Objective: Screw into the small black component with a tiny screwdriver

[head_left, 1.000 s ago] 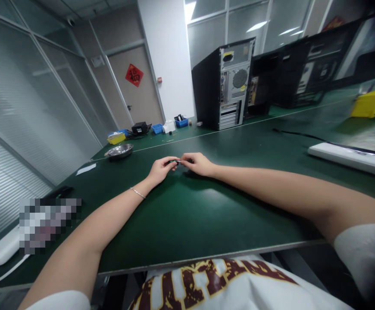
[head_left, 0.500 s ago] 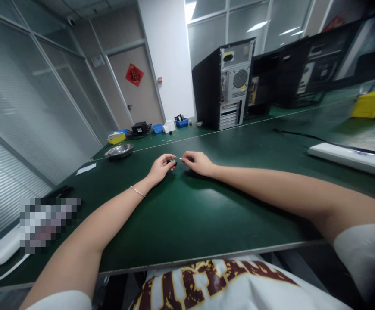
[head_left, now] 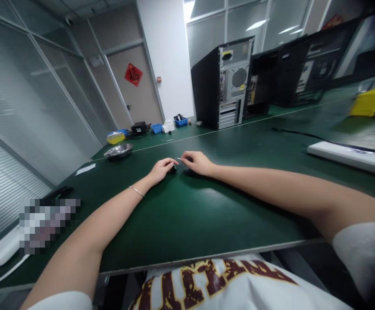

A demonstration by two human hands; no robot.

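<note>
Over the green table (head_left: 200, 224), my left hand (head_left: 162, 170) is closed on a small black part with a bit of green (head_left: 173, 169); its exact kind is too small to tell. My right hand (head_left: 197, 162), just beside it, pinches a slim tool with a thin metal shaft (head_left: 179, 159). That shaft points left towards the left fingertips. A dark piece, perhaps its handle, shows between the right fingers, mostly hidden. The two hands are close together but apart.
A metal bowl (head_left: 119, 151) stands at the left, with small blue trays (head_left: 157, 128) farther back. Computer towers (head_left: 221, 86) line the rear. A white power strip (head_left: 352, 158) lies on the right, a yellow bin (head_left: 372, 101) behind it.
My left hand has turned the black part, which now sits lower beneath the fingers and shows more of its face. The right hand has barely moved.
</note>
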